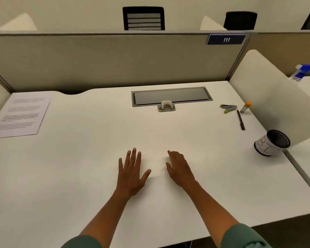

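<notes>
Both hands are down on the white desk (pixel 79 167), right in the near middle of it. The left hand (pixel 132 173) lies flat, palm down, fingers fanned apart and thumb swung out to the side, gripping nothing. The right hand (pixel 180 170) sits just beside it, also palm down, fingers straight and drawn close together, nothing in it either; I cannot tell whether its fingertips actually touch the surface. A narrow gap of bare desk separates the two. Green sleeves (pixel 243 237) show at the bottom edge. Over at the far left corner lies a printed sheet of paper (pixel 21 114). At the back centre a grey cable hatch (pixel 171 95) is set into the desk. Far right, well away from the hands, sit a small stapler (pixel 228 108), a glue stick (pixel 245 107) with an orange cap lying just beside it, and a black pen (pixel 240 120) just in front of them. Nearer on the right edge is a black cup (pixel 271 142) wrapped in hand-lettered paper, against the white side divider (pixel 268 97). Beyond that divider stands a blue spray bottle (pixel 301 71). The back partition (pixel 115 59) carries a plate reading 111 (pixel 226 39).
</notes>
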A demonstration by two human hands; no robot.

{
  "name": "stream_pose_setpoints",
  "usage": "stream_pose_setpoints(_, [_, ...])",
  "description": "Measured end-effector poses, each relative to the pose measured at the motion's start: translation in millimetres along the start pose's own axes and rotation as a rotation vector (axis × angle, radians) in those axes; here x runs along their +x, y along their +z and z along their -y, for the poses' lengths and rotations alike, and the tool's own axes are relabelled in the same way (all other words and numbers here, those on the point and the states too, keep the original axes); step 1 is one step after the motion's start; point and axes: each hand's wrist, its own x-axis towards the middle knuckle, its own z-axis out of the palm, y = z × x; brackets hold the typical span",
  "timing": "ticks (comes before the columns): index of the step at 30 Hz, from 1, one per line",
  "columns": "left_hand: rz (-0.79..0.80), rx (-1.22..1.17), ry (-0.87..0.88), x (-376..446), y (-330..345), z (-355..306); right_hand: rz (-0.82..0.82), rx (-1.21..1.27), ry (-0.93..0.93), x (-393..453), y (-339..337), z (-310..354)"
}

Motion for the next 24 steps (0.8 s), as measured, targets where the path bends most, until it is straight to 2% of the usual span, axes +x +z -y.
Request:
stream_pose_setpoints(11, [0.028,0.017,-0.001,-22.1,32.6,6.0,-0.123,0.026,-0.072,-17.5,34.5,11.5])
stream_pose_setpoints(14, [0.019,0.012,-0.005,-21.7,32.3,5.7,-0.082,0.007,-0.118,-21.5,40.4,11.9])
stream_pose_setpoints(18, [0.017,0.009,-0.003,-22.0,33.0,5.7,0.062,0.055,0.003,-26.6,43.4,3.8])
stream_pose_setpoints(22, [-0.001,0.006,0.0,-21.6,33.6,5.0,0.023,0.032,-0.014,-32.6,37.0,-3.2])
stream_pose_setpoints(24, [0.002,0.007,0.007,-19.7,34.5,3.5,-0.069,0.043,-0.038,-35.7,32.7,-4.8])
